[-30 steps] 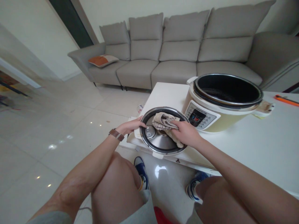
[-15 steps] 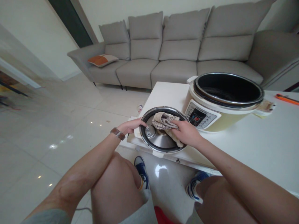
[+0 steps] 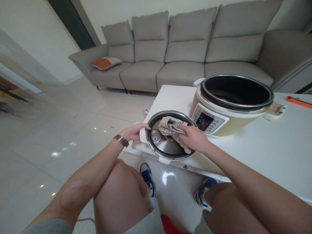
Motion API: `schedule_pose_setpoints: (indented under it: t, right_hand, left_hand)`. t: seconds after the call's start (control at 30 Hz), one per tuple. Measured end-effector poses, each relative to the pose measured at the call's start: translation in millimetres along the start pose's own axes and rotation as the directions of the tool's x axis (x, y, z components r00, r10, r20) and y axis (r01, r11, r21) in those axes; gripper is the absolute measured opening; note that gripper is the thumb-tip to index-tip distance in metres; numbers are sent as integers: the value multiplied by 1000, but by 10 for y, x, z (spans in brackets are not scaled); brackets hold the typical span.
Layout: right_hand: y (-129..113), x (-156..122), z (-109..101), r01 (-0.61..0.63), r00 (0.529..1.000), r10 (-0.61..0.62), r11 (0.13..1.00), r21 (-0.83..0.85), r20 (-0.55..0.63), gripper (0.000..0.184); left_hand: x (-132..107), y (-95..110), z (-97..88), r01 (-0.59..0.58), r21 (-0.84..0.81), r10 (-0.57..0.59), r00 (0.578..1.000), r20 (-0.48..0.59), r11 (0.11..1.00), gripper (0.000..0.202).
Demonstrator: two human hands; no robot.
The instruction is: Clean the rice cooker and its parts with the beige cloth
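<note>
The pressure cooker lid (image 3: 168, 148) lies with its metal inner side up near the white table's front left corner. My left hand (image 3: 135, 131) is closed on the lid's left edge, its thumb over the rim beside the small round valve fittings. In my right hand (image 3: 195, 138) is a bunched, patterned cloth (image 3: 170, 126), pressed against the middle and right of the lid's inside. Just behind and right of the lid stands the pressure cooker (image 3: 230, 122), uncovered, with a dark inner pot and a control panel on its front.
An orange-handled tool (image 3: 299, 101) lies on the white table (image 3: 268, 156) at the far right. Across the tiled floor (image 3: 92, 115) is a grey sofa (image 3: 180, 71) with an orange and cream cushion (image 3: 106, 62). My knees and shoes are below the table's front edge.
My left thumb has drawn back from the valve fittings toward the lid's rim. The cloth and my right hand keep nearly the same place on the lid. The view has shifted slightly.
</note>
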State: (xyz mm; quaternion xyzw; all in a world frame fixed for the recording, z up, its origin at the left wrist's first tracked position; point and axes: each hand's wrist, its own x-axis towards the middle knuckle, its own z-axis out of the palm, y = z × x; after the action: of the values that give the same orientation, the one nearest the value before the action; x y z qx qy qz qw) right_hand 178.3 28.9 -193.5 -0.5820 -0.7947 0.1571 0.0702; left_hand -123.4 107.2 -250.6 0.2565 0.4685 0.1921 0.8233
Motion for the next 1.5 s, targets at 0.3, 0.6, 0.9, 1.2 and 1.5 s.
schedule_pose_setpoints:
  t: [0.3, 0.6, 0.9, 1.2, 1.5]
  right_hand:
    - [-3, -26, -18, -15, 1000, 15, 1000, -1, 12, 39]
    - [-11, -25, -16, -17, 1000, 17, 1000, 9, 10, 40]
    - [-23, -16, -23, -7, 1000, 7, 1000, 11, 19, 37]
    - [-27, 67, -8, -124, 974, 145, 984, 129, -172, 34]
    - [-488, 74, 354, 115, 993, -113, 992, 44, -44, 47]
  left_hand:
    - [-19, 10, 39, 51, -15, -52, 997, -49, 999, 8]
    - [-26, 20, 85, 50, -12, -50, 995, -86, 999, 9]
    - [-38, 20, 109, 48, -10, -49, 996, -77, 999, 10]
    - [-17, 25, 74, 30, -49, -32, 999, -35, 998, 8]
    - [-36, 26, 213, -46, -73, 49, 998, 34, 996, 42]
